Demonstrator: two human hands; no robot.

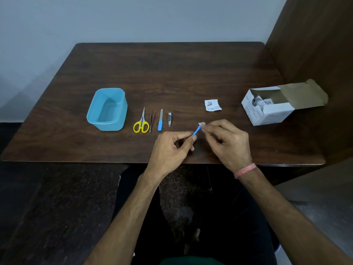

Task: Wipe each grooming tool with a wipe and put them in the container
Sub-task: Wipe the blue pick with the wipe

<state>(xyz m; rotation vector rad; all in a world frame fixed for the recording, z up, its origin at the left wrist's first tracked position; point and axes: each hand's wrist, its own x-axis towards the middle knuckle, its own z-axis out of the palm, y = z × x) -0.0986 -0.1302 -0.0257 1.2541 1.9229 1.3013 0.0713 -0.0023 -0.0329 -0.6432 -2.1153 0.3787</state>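
My left hand (pixel 172 148) pinches the lower end of a small blue-handled tool (pixel 196 130) above the table's front edge. My right hand (pixel 227 140) pinches a small white wipe (pixel 202 124) around the tool's upper end, which the wipe hides. On the table lie, left to right, yellow-handled scissors (pixel 141 122), tweezers (pixel 152 120), a blue-handled nail file (pixel 160 120) and a nail clipper (pixel 169 119). A light blue container (pixel 107 109) stands open to their left, with nothing visible in it.
A torn white wipe wrapper (pixel 212 105) lies right of the tools. An open white cardboard box (pixel 271 107) of wipe sachets stands at the table's right, next to a brown wooden panel (pixel 313 44). The dark wooden table (pixel 152 73) meets a pale wall at the back.
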